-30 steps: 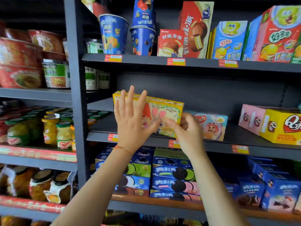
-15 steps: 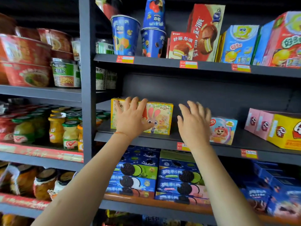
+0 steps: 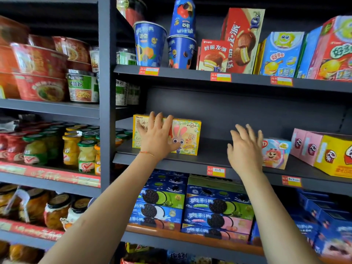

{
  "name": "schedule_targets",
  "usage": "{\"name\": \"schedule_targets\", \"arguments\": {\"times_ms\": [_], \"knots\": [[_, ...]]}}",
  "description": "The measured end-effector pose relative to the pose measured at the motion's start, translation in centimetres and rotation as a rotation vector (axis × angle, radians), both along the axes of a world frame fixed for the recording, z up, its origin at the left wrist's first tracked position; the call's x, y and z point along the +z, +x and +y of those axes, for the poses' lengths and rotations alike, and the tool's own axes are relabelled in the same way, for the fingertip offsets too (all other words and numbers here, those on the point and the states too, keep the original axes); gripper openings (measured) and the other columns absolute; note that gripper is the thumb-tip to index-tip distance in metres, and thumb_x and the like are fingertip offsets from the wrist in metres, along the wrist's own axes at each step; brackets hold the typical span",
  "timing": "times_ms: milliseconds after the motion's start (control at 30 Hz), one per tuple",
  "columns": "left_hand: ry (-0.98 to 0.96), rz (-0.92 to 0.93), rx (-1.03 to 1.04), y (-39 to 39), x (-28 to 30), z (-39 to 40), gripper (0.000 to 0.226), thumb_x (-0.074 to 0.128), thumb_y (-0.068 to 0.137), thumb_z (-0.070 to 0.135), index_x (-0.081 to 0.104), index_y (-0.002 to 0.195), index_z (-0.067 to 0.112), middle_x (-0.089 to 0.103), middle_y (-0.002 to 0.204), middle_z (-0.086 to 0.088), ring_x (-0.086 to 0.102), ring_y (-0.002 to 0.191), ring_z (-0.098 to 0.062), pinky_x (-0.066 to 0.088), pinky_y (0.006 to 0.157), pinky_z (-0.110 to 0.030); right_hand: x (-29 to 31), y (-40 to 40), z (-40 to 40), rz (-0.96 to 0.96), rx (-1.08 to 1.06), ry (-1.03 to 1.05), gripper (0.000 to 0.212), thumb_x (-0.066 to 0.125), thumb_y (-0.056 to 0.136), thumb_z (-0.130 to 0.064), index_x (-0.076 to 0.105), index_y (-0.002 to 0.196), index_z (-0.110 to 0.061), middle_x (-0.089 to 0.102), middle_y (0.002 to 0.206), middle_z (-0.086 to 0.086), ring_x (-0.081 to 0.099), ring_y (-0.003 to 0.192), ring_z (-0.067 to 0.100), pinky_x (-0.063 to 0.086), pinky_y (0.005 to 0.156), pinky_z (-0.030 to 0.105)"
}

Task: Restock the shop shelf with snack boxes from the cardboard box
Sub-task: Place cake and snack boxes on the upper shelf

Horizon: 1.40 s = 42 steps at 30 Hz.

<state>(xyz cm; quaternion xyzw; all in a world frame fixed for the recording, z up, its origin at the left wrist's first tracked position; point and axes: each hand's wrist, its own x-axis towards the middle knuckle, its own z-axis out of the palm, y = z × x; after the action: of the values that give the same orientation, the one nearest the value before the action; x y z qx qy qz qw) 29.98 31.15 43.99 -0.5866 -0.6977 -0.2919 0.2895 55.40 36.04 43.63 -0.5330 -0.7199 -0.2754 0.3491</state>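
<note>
Yellow snack box point(image 3: 187, 137) half behind left hand point(image 3: 158, 138)

Upper tier, right bay: blue biscuit cups point(image 3: 150, 44), one pair stacked with the top cup tilted; red pie boxes point(image 3: 214, 56) beside them, the taller one leaning; blue and red cartoon snack boxes point(image 3: 282, 54) at the far right; red-and-yellow price tags point(image 3: 149, 71) fixed along the edge. Lower tier, right bay: blue sandwich-biscuit cartons point(image 3: 217, 214) stacked in layers, with green, white and pink panels; further blue boxes point(image 3: 323, 221) to their right, blurred. Left bay, top: red instant-noodle bowls point(image 3: 40, 73) stacked; a green-labelled noodle tub point(image 3: 82, 86) just beside them. Left bay, middle: jars of preserved fruit point(image 3: 85, 155) with green lids; below, dark-lidded jars point(image 3: 57, 210).
</note>
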Motion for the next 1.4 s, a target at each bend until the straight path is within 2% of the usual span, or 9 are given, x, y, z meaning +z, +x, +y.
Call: {"name": "schedule_targets", "arguments": {"times_ms": [200,333,400,500,600,833,1000,1167,1400], "knots": [[-0.013,-0.012,0.0,-0.3,0.0,0.0,0.094,0.062,0.081,0.068,0.017,0.154,0.03,0.019,0.161,-0.008,0.003,0.152,-0.034,0.011,0.114,-0.072,-0.1,-6.0,-2.6,0.153,0.507,-0.154,0.055,0.055,0.098,-0.023,0.039,0.15,-0.018,0.033,0.158,0.003,0.025,0.147,0.024,0.017,0.121,0.041],[-0.039,-0.011,-0.013,-0.6,0.3,-0.3,0.092,0.053,0.084,0.072,0.013,0.157,0.033,0.014,0.164,-0.009,0.0,0.153,-0.034,0.012,0.113,-0.071,-0.9,-8.0,-3.7,0.273,0.64,-0.078,0.043,0.056,0.096,-0.017,0.051,0.138,-0.014,0.047,0.144,0.002,0.041,0.134,0.021,0.033,0.113,0.034],[0.062,-0.037,-0.101,-0.8,0.1,-1.3,0.079,0.044,0.087,0.066,0.026,0.155,0.03,0.024,0.161,-0.011,0.015,0.151,-0.034,0.023,0.113,-0.067,-1.6,-9.0,-4.9,0.37,0.714,0.035,0.032,0.053,0.094,-0.013,0.061,0.125,-0.01,0.057,0.129,0.003,0.051,0.121,0.021,0.039,0.103,0.027],[0.366,-0.221,-0.304,-1.9,-2.2,-4.8,0.049,0.043,0.088,0.045,0.064,0.121,0.017,0.062,0.123,-0.007,0.058,0.11,-0.027,0.054,0.081,-0.047,-3.6,-11.2,-7.5,0.514,0.853,0.053,0.019,0.05,0.093,-0.012,0.067,0.101,-0.01,0.066,0.096,0.0,0.062,0.086,0.02,0.052,0.073,0.032],[0.464,-0.415,-0.34,-4.7,-7.2,-9.4,0.028,0.048,0.091,0.034,0.068,0.086,0.016,0.063,0.072,0.002,0.059,0.064,-0.022,0.049,0.054,-0.041,-7.4,-15.1,-9.9,0.562,1.012,-0.213,0.017,0.048,0.093,-0.02,0.065,0.092,-0.019,0.061,0.064,0.007,0.058,0.056,0.029,0.047,0.053,0.045],[0.069,-0.882,0.025,-14.9,-27.2,-17.2,0.024,0.051,0.089,0.037,0.07,0.086,0.021,0.06,0.06,0.005,0.058,0.06,-0.016,0.048,0.058,-0.037,-24.2,-28.0,-13.1,0.347,1.002,-0.936,0.02,0.051,0.094,-0.016,0.066,0.086,-0.026,0.065,0.07,-0.007,0.063,0.068,0.013,0.052,0.066,0.044],[-0.339,-1.226,0.348,-21.4,-43.4,-23.2,0.027,0.047,0.085,0.041,0.066,0.088,0.023,0.071,0.08,0.0,0.066,0.081,-0.027,0.054,0.073,-0.04,-39.4,-35.6,-16.2,0.141,0.85,-1.402,0.025,0.051,0.094,-0.008,0.067,0.082,-0.023,0.068,0.072,-0.002,0.067,0.07,0.021,0.055,0.072,0.047],[-0.613,-1.451,0.521,-25.1,-55.8,-28.4,0.025,0.052,0.091,0.037,0.071,0.102,0.025,0.073,0.106,-0.004,0.066,0.099,-0.028,0.053,0.083,-0.034,-50.9,-41.4,-19.6,0.021,0.679,-1.699,0.024,0.049,0.097,-0.014,0.064,0.082,-0.025,0.068,0.077,0.004,0.064,0.065,0.019,0.052,0.058,0.03],[-0.732,-1.629,0.644,-30.8,-66.4,-31.0,0.026,0.051,0.094,0.026,0.067,0.112,0.016,0.067,0.112,-0.004,0.061,0.102,-0.026,0.047,0.077,-0.032,-64.0,-48.9,-20.6,-0.273,0.536,-1.819,0.035,0.053,0.096,-0.017,0.055,0.132,-0.019,0.057,0.129,0.005,0.055,0.117,0.024,0.044,0.093,0.033]]}}
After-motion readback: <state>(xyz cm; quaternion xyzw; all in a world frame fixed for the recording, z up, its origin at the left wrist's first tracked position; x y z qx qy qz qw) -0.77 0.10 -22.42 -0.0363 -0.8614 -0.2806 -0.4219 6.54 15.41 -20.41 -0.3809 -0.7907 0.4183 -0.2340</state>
